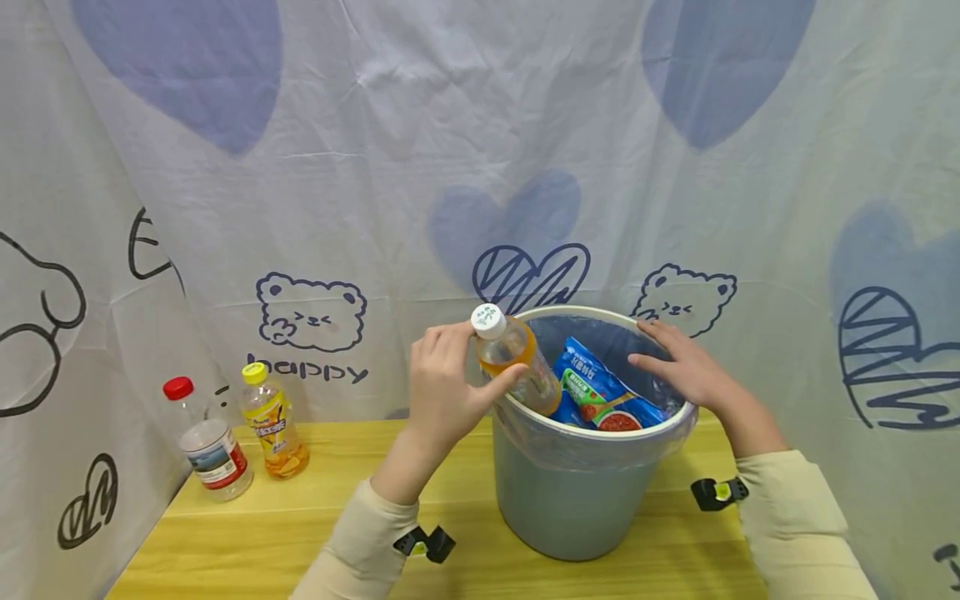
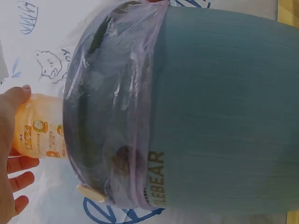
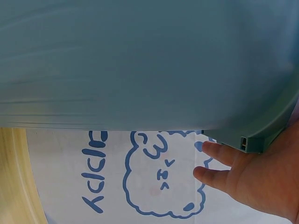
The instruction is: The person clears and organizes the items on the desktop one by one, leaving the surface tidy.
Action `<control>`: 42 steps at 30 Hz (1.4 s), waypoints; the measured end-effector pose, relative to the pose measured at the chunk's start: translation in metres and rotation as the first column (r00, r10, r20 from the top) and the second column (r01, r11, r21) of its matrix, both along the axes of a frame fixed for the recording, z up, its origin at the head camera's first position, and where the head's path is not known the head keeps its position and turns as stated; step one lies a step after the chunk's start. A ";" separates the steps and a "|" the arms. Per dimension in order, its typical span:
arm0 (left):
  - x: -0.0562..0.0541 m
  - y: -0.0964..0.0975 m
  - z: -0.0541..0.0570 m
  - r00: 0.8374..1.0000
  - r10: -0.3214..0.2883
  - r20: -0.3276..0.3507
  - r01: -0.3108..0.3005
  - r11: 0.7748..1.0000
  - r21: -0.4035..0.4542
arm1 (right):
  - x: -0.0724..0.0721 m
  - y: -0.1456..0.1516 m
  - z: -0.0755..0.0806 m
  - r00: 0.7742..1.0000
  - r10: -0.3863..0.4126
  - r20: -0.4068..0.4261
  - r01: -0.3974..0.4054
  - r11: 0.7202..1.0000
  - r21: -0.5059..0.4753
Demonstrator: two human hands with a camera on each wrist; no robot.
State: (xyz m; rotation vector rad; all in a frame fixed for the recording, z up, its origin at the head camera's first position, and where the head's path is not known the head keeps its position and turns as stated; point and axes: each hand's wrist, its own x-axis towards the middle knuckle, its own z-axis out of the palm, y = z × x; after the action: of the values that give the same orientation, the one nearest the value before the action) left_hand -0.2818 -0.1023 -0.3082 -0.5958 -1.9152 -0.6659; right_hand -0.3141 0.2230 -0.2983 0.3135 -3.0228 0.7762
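Note:
My left hand (image 1: 442, 379) grips a plastic bottle (image 1: 536, 379) with a white cap and orange contents, thumb on one side and fingers on the other. The bottle leans, its base inside the near left of the rim of a grey-green trash bin (image 1: 573, 500); in the left wrist view the bottle's orange label (image 2: 44, 128) shows beside the bin mouth. My right hand (image 1: 693, 367) holds the bin's right rim, thumb over the inside. In the right wrist view two fingers (image 3: 217, 179) lie outside, under the rim. A blue snack packet (image 1: 600, 392) lies inside the bin.
A clear bottle with a red cap (image 1: 213, 454) and a yellow-capped bottle (image 1: 276, 429) with some orange liquid stand at the left of the yellow wood-patterned table (image 1: 300, 533). A clear plastic liner (image 1: 600, 450) folds over the bin's rim. Behind hangs a printed white curtain (image 1: 390, 208).

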 end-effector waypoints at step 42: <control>0.003 -0.012 -0.036 0.997 0.029 0.067 -0.020 0.990 -0.141 | -0.001 0.000 0.000 1.000 -0.010 0.012 0.010 1.000 0.023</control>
State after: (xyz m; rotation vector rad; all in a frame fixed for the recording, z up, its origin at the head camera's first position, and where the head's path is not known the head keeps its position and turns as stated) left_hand -0.2787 -0.1143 -0.3443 -0.6435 -2.0426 -0.5447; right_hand -0.3148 0.2233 -0.2982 0.2953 -3.0443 0.7465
